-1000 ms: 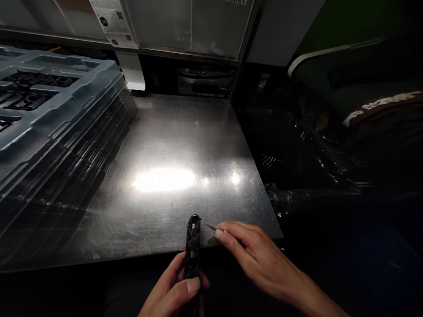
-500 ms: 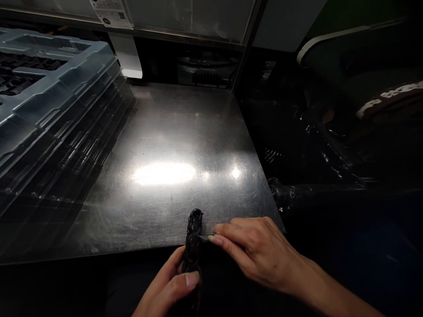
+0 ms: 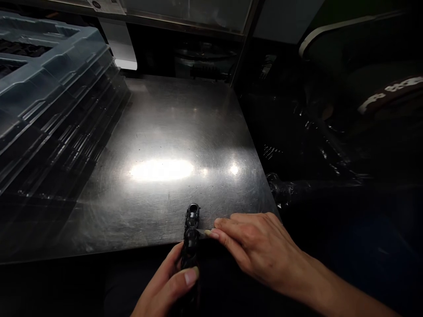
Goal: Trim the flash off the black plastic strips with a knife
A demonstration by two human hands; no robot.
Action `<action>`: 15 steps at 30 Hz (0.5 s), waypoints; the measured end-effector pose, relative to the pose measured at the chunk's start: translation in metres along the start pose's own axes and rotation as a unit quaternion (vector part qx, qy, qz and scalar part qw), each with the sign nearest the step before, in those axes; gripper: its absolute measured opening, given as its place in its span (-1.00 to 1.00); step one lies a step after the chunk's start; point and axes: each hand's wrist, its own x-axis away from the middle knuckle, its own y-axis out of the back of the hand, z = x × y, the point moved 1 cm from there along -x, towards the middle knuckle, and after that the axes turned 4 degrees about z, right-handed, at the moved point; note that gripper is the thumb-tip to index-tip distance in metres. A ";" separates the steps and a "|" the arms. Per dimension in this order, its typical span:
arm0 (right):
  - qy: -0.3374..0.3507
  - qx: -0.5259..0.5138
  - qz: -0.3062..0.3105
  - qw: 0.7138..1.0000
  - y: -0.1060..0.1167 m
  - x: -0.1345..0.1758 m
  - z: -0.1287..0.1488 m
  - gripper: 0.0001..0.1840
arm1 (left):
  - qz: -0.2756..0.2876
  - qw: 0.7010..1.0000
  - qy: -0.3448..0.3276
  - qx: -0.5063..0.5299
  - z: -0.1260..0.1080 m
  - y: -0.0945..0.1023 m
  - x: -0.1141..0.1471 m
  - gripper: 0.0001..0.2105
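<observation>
A long black moulded part (image 3: pixel 191 233) with round holes along it stands out from my left hand (image 3: pixel 170 281), whose thumb and fingers are wrapped round its lower portion. Its upper end shows in front of the metal tabletop, near the front edge. To the right, my right hand (image 3: pixel 254 242) is closed in a pinch on a thin blade (image 3: pixel 202 232). The blade's tip meets the part's right side, close to the middle of the visible length. Whatever handle the blade has is hidden inside my right fingers.
A scratched, shiny metal table (image 3: pixel 165 127) spreads out before me. At left rises a stack of clear plastic trays (image 3: pixel 79 53) with black pieces inside. Crumpled clear plastic (image 3: pixel 280 189) lies beyond the table's right edge. A metal frame (image 3: pixel 185 28) runs along the back.
The view has shifted slightly, so the trays and frame sit a little higher. The black part is turned a bit, showing its end hole more plainly. Both hands keep their hold.
</observation>
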 end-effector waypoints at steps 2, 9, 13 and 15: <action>-0.006 0.002 -0.011 1.000 -0.003 0.002 0.002 -0.54 | -0.001 1.000 -0.005 -0.013 0.001 0.000 -0.001 -0.48; -0.033 -0.004 -0.034 0.999 -0.012 0.007 0.004 -0.57 | -0.019 0.999 0.024 -0.023 0.003 -0.003 0.001 -0.46; 0.022 0.028 -0.095 0.995 -0.018 0.008 -0.002 -0.59 | 0.002 0.999 0.037 -0.013 0.004 0.001 -0.002 -0.44; 0.029 -0.025 -0.140 0.989 -0.021 0.007 -0.003 -0.62 | 0.016 1.000 0.022 -0.004 0.004 0.002 -0.003 -0.46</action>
